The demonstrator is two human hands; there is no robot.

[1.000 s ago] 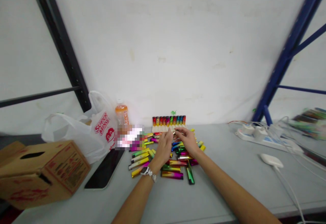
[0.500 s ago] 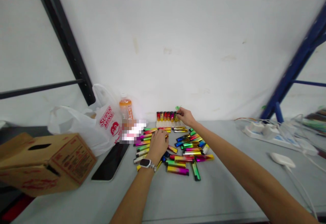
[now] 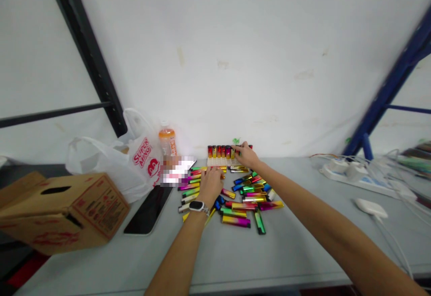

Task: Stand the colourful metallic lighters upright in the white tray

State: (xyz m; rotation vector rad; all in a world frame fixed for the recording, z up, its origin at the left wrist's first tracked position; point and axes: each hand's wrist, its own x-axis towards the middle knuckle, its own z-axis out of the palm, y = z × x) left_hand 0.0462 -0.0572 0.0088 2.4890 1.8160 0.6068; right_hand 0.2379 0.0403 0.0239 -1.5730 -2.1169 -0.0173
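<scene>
Several shiny multicoloured lighters lie in a loose pile on the grey table. Behind them, against the wall, a white tray holds a row of lighters standing upright. My right hand reaches to the right end of that row, its fingers pinched on a lighter there. My left hand, with a watch on the wrist, rests curled over the left part of the pile; what its fingers hold is hidden.
A cardboard box stands at the left, with a black phone beside it. A white plastic bag and an orange bottle sit by the wall. A power strip and a white charger lie at the right.
My right hand left the pile and reached back to the upright row. My left hand drew down onto the pile. The view shifted, moving everything slightly right and up.
</scene>
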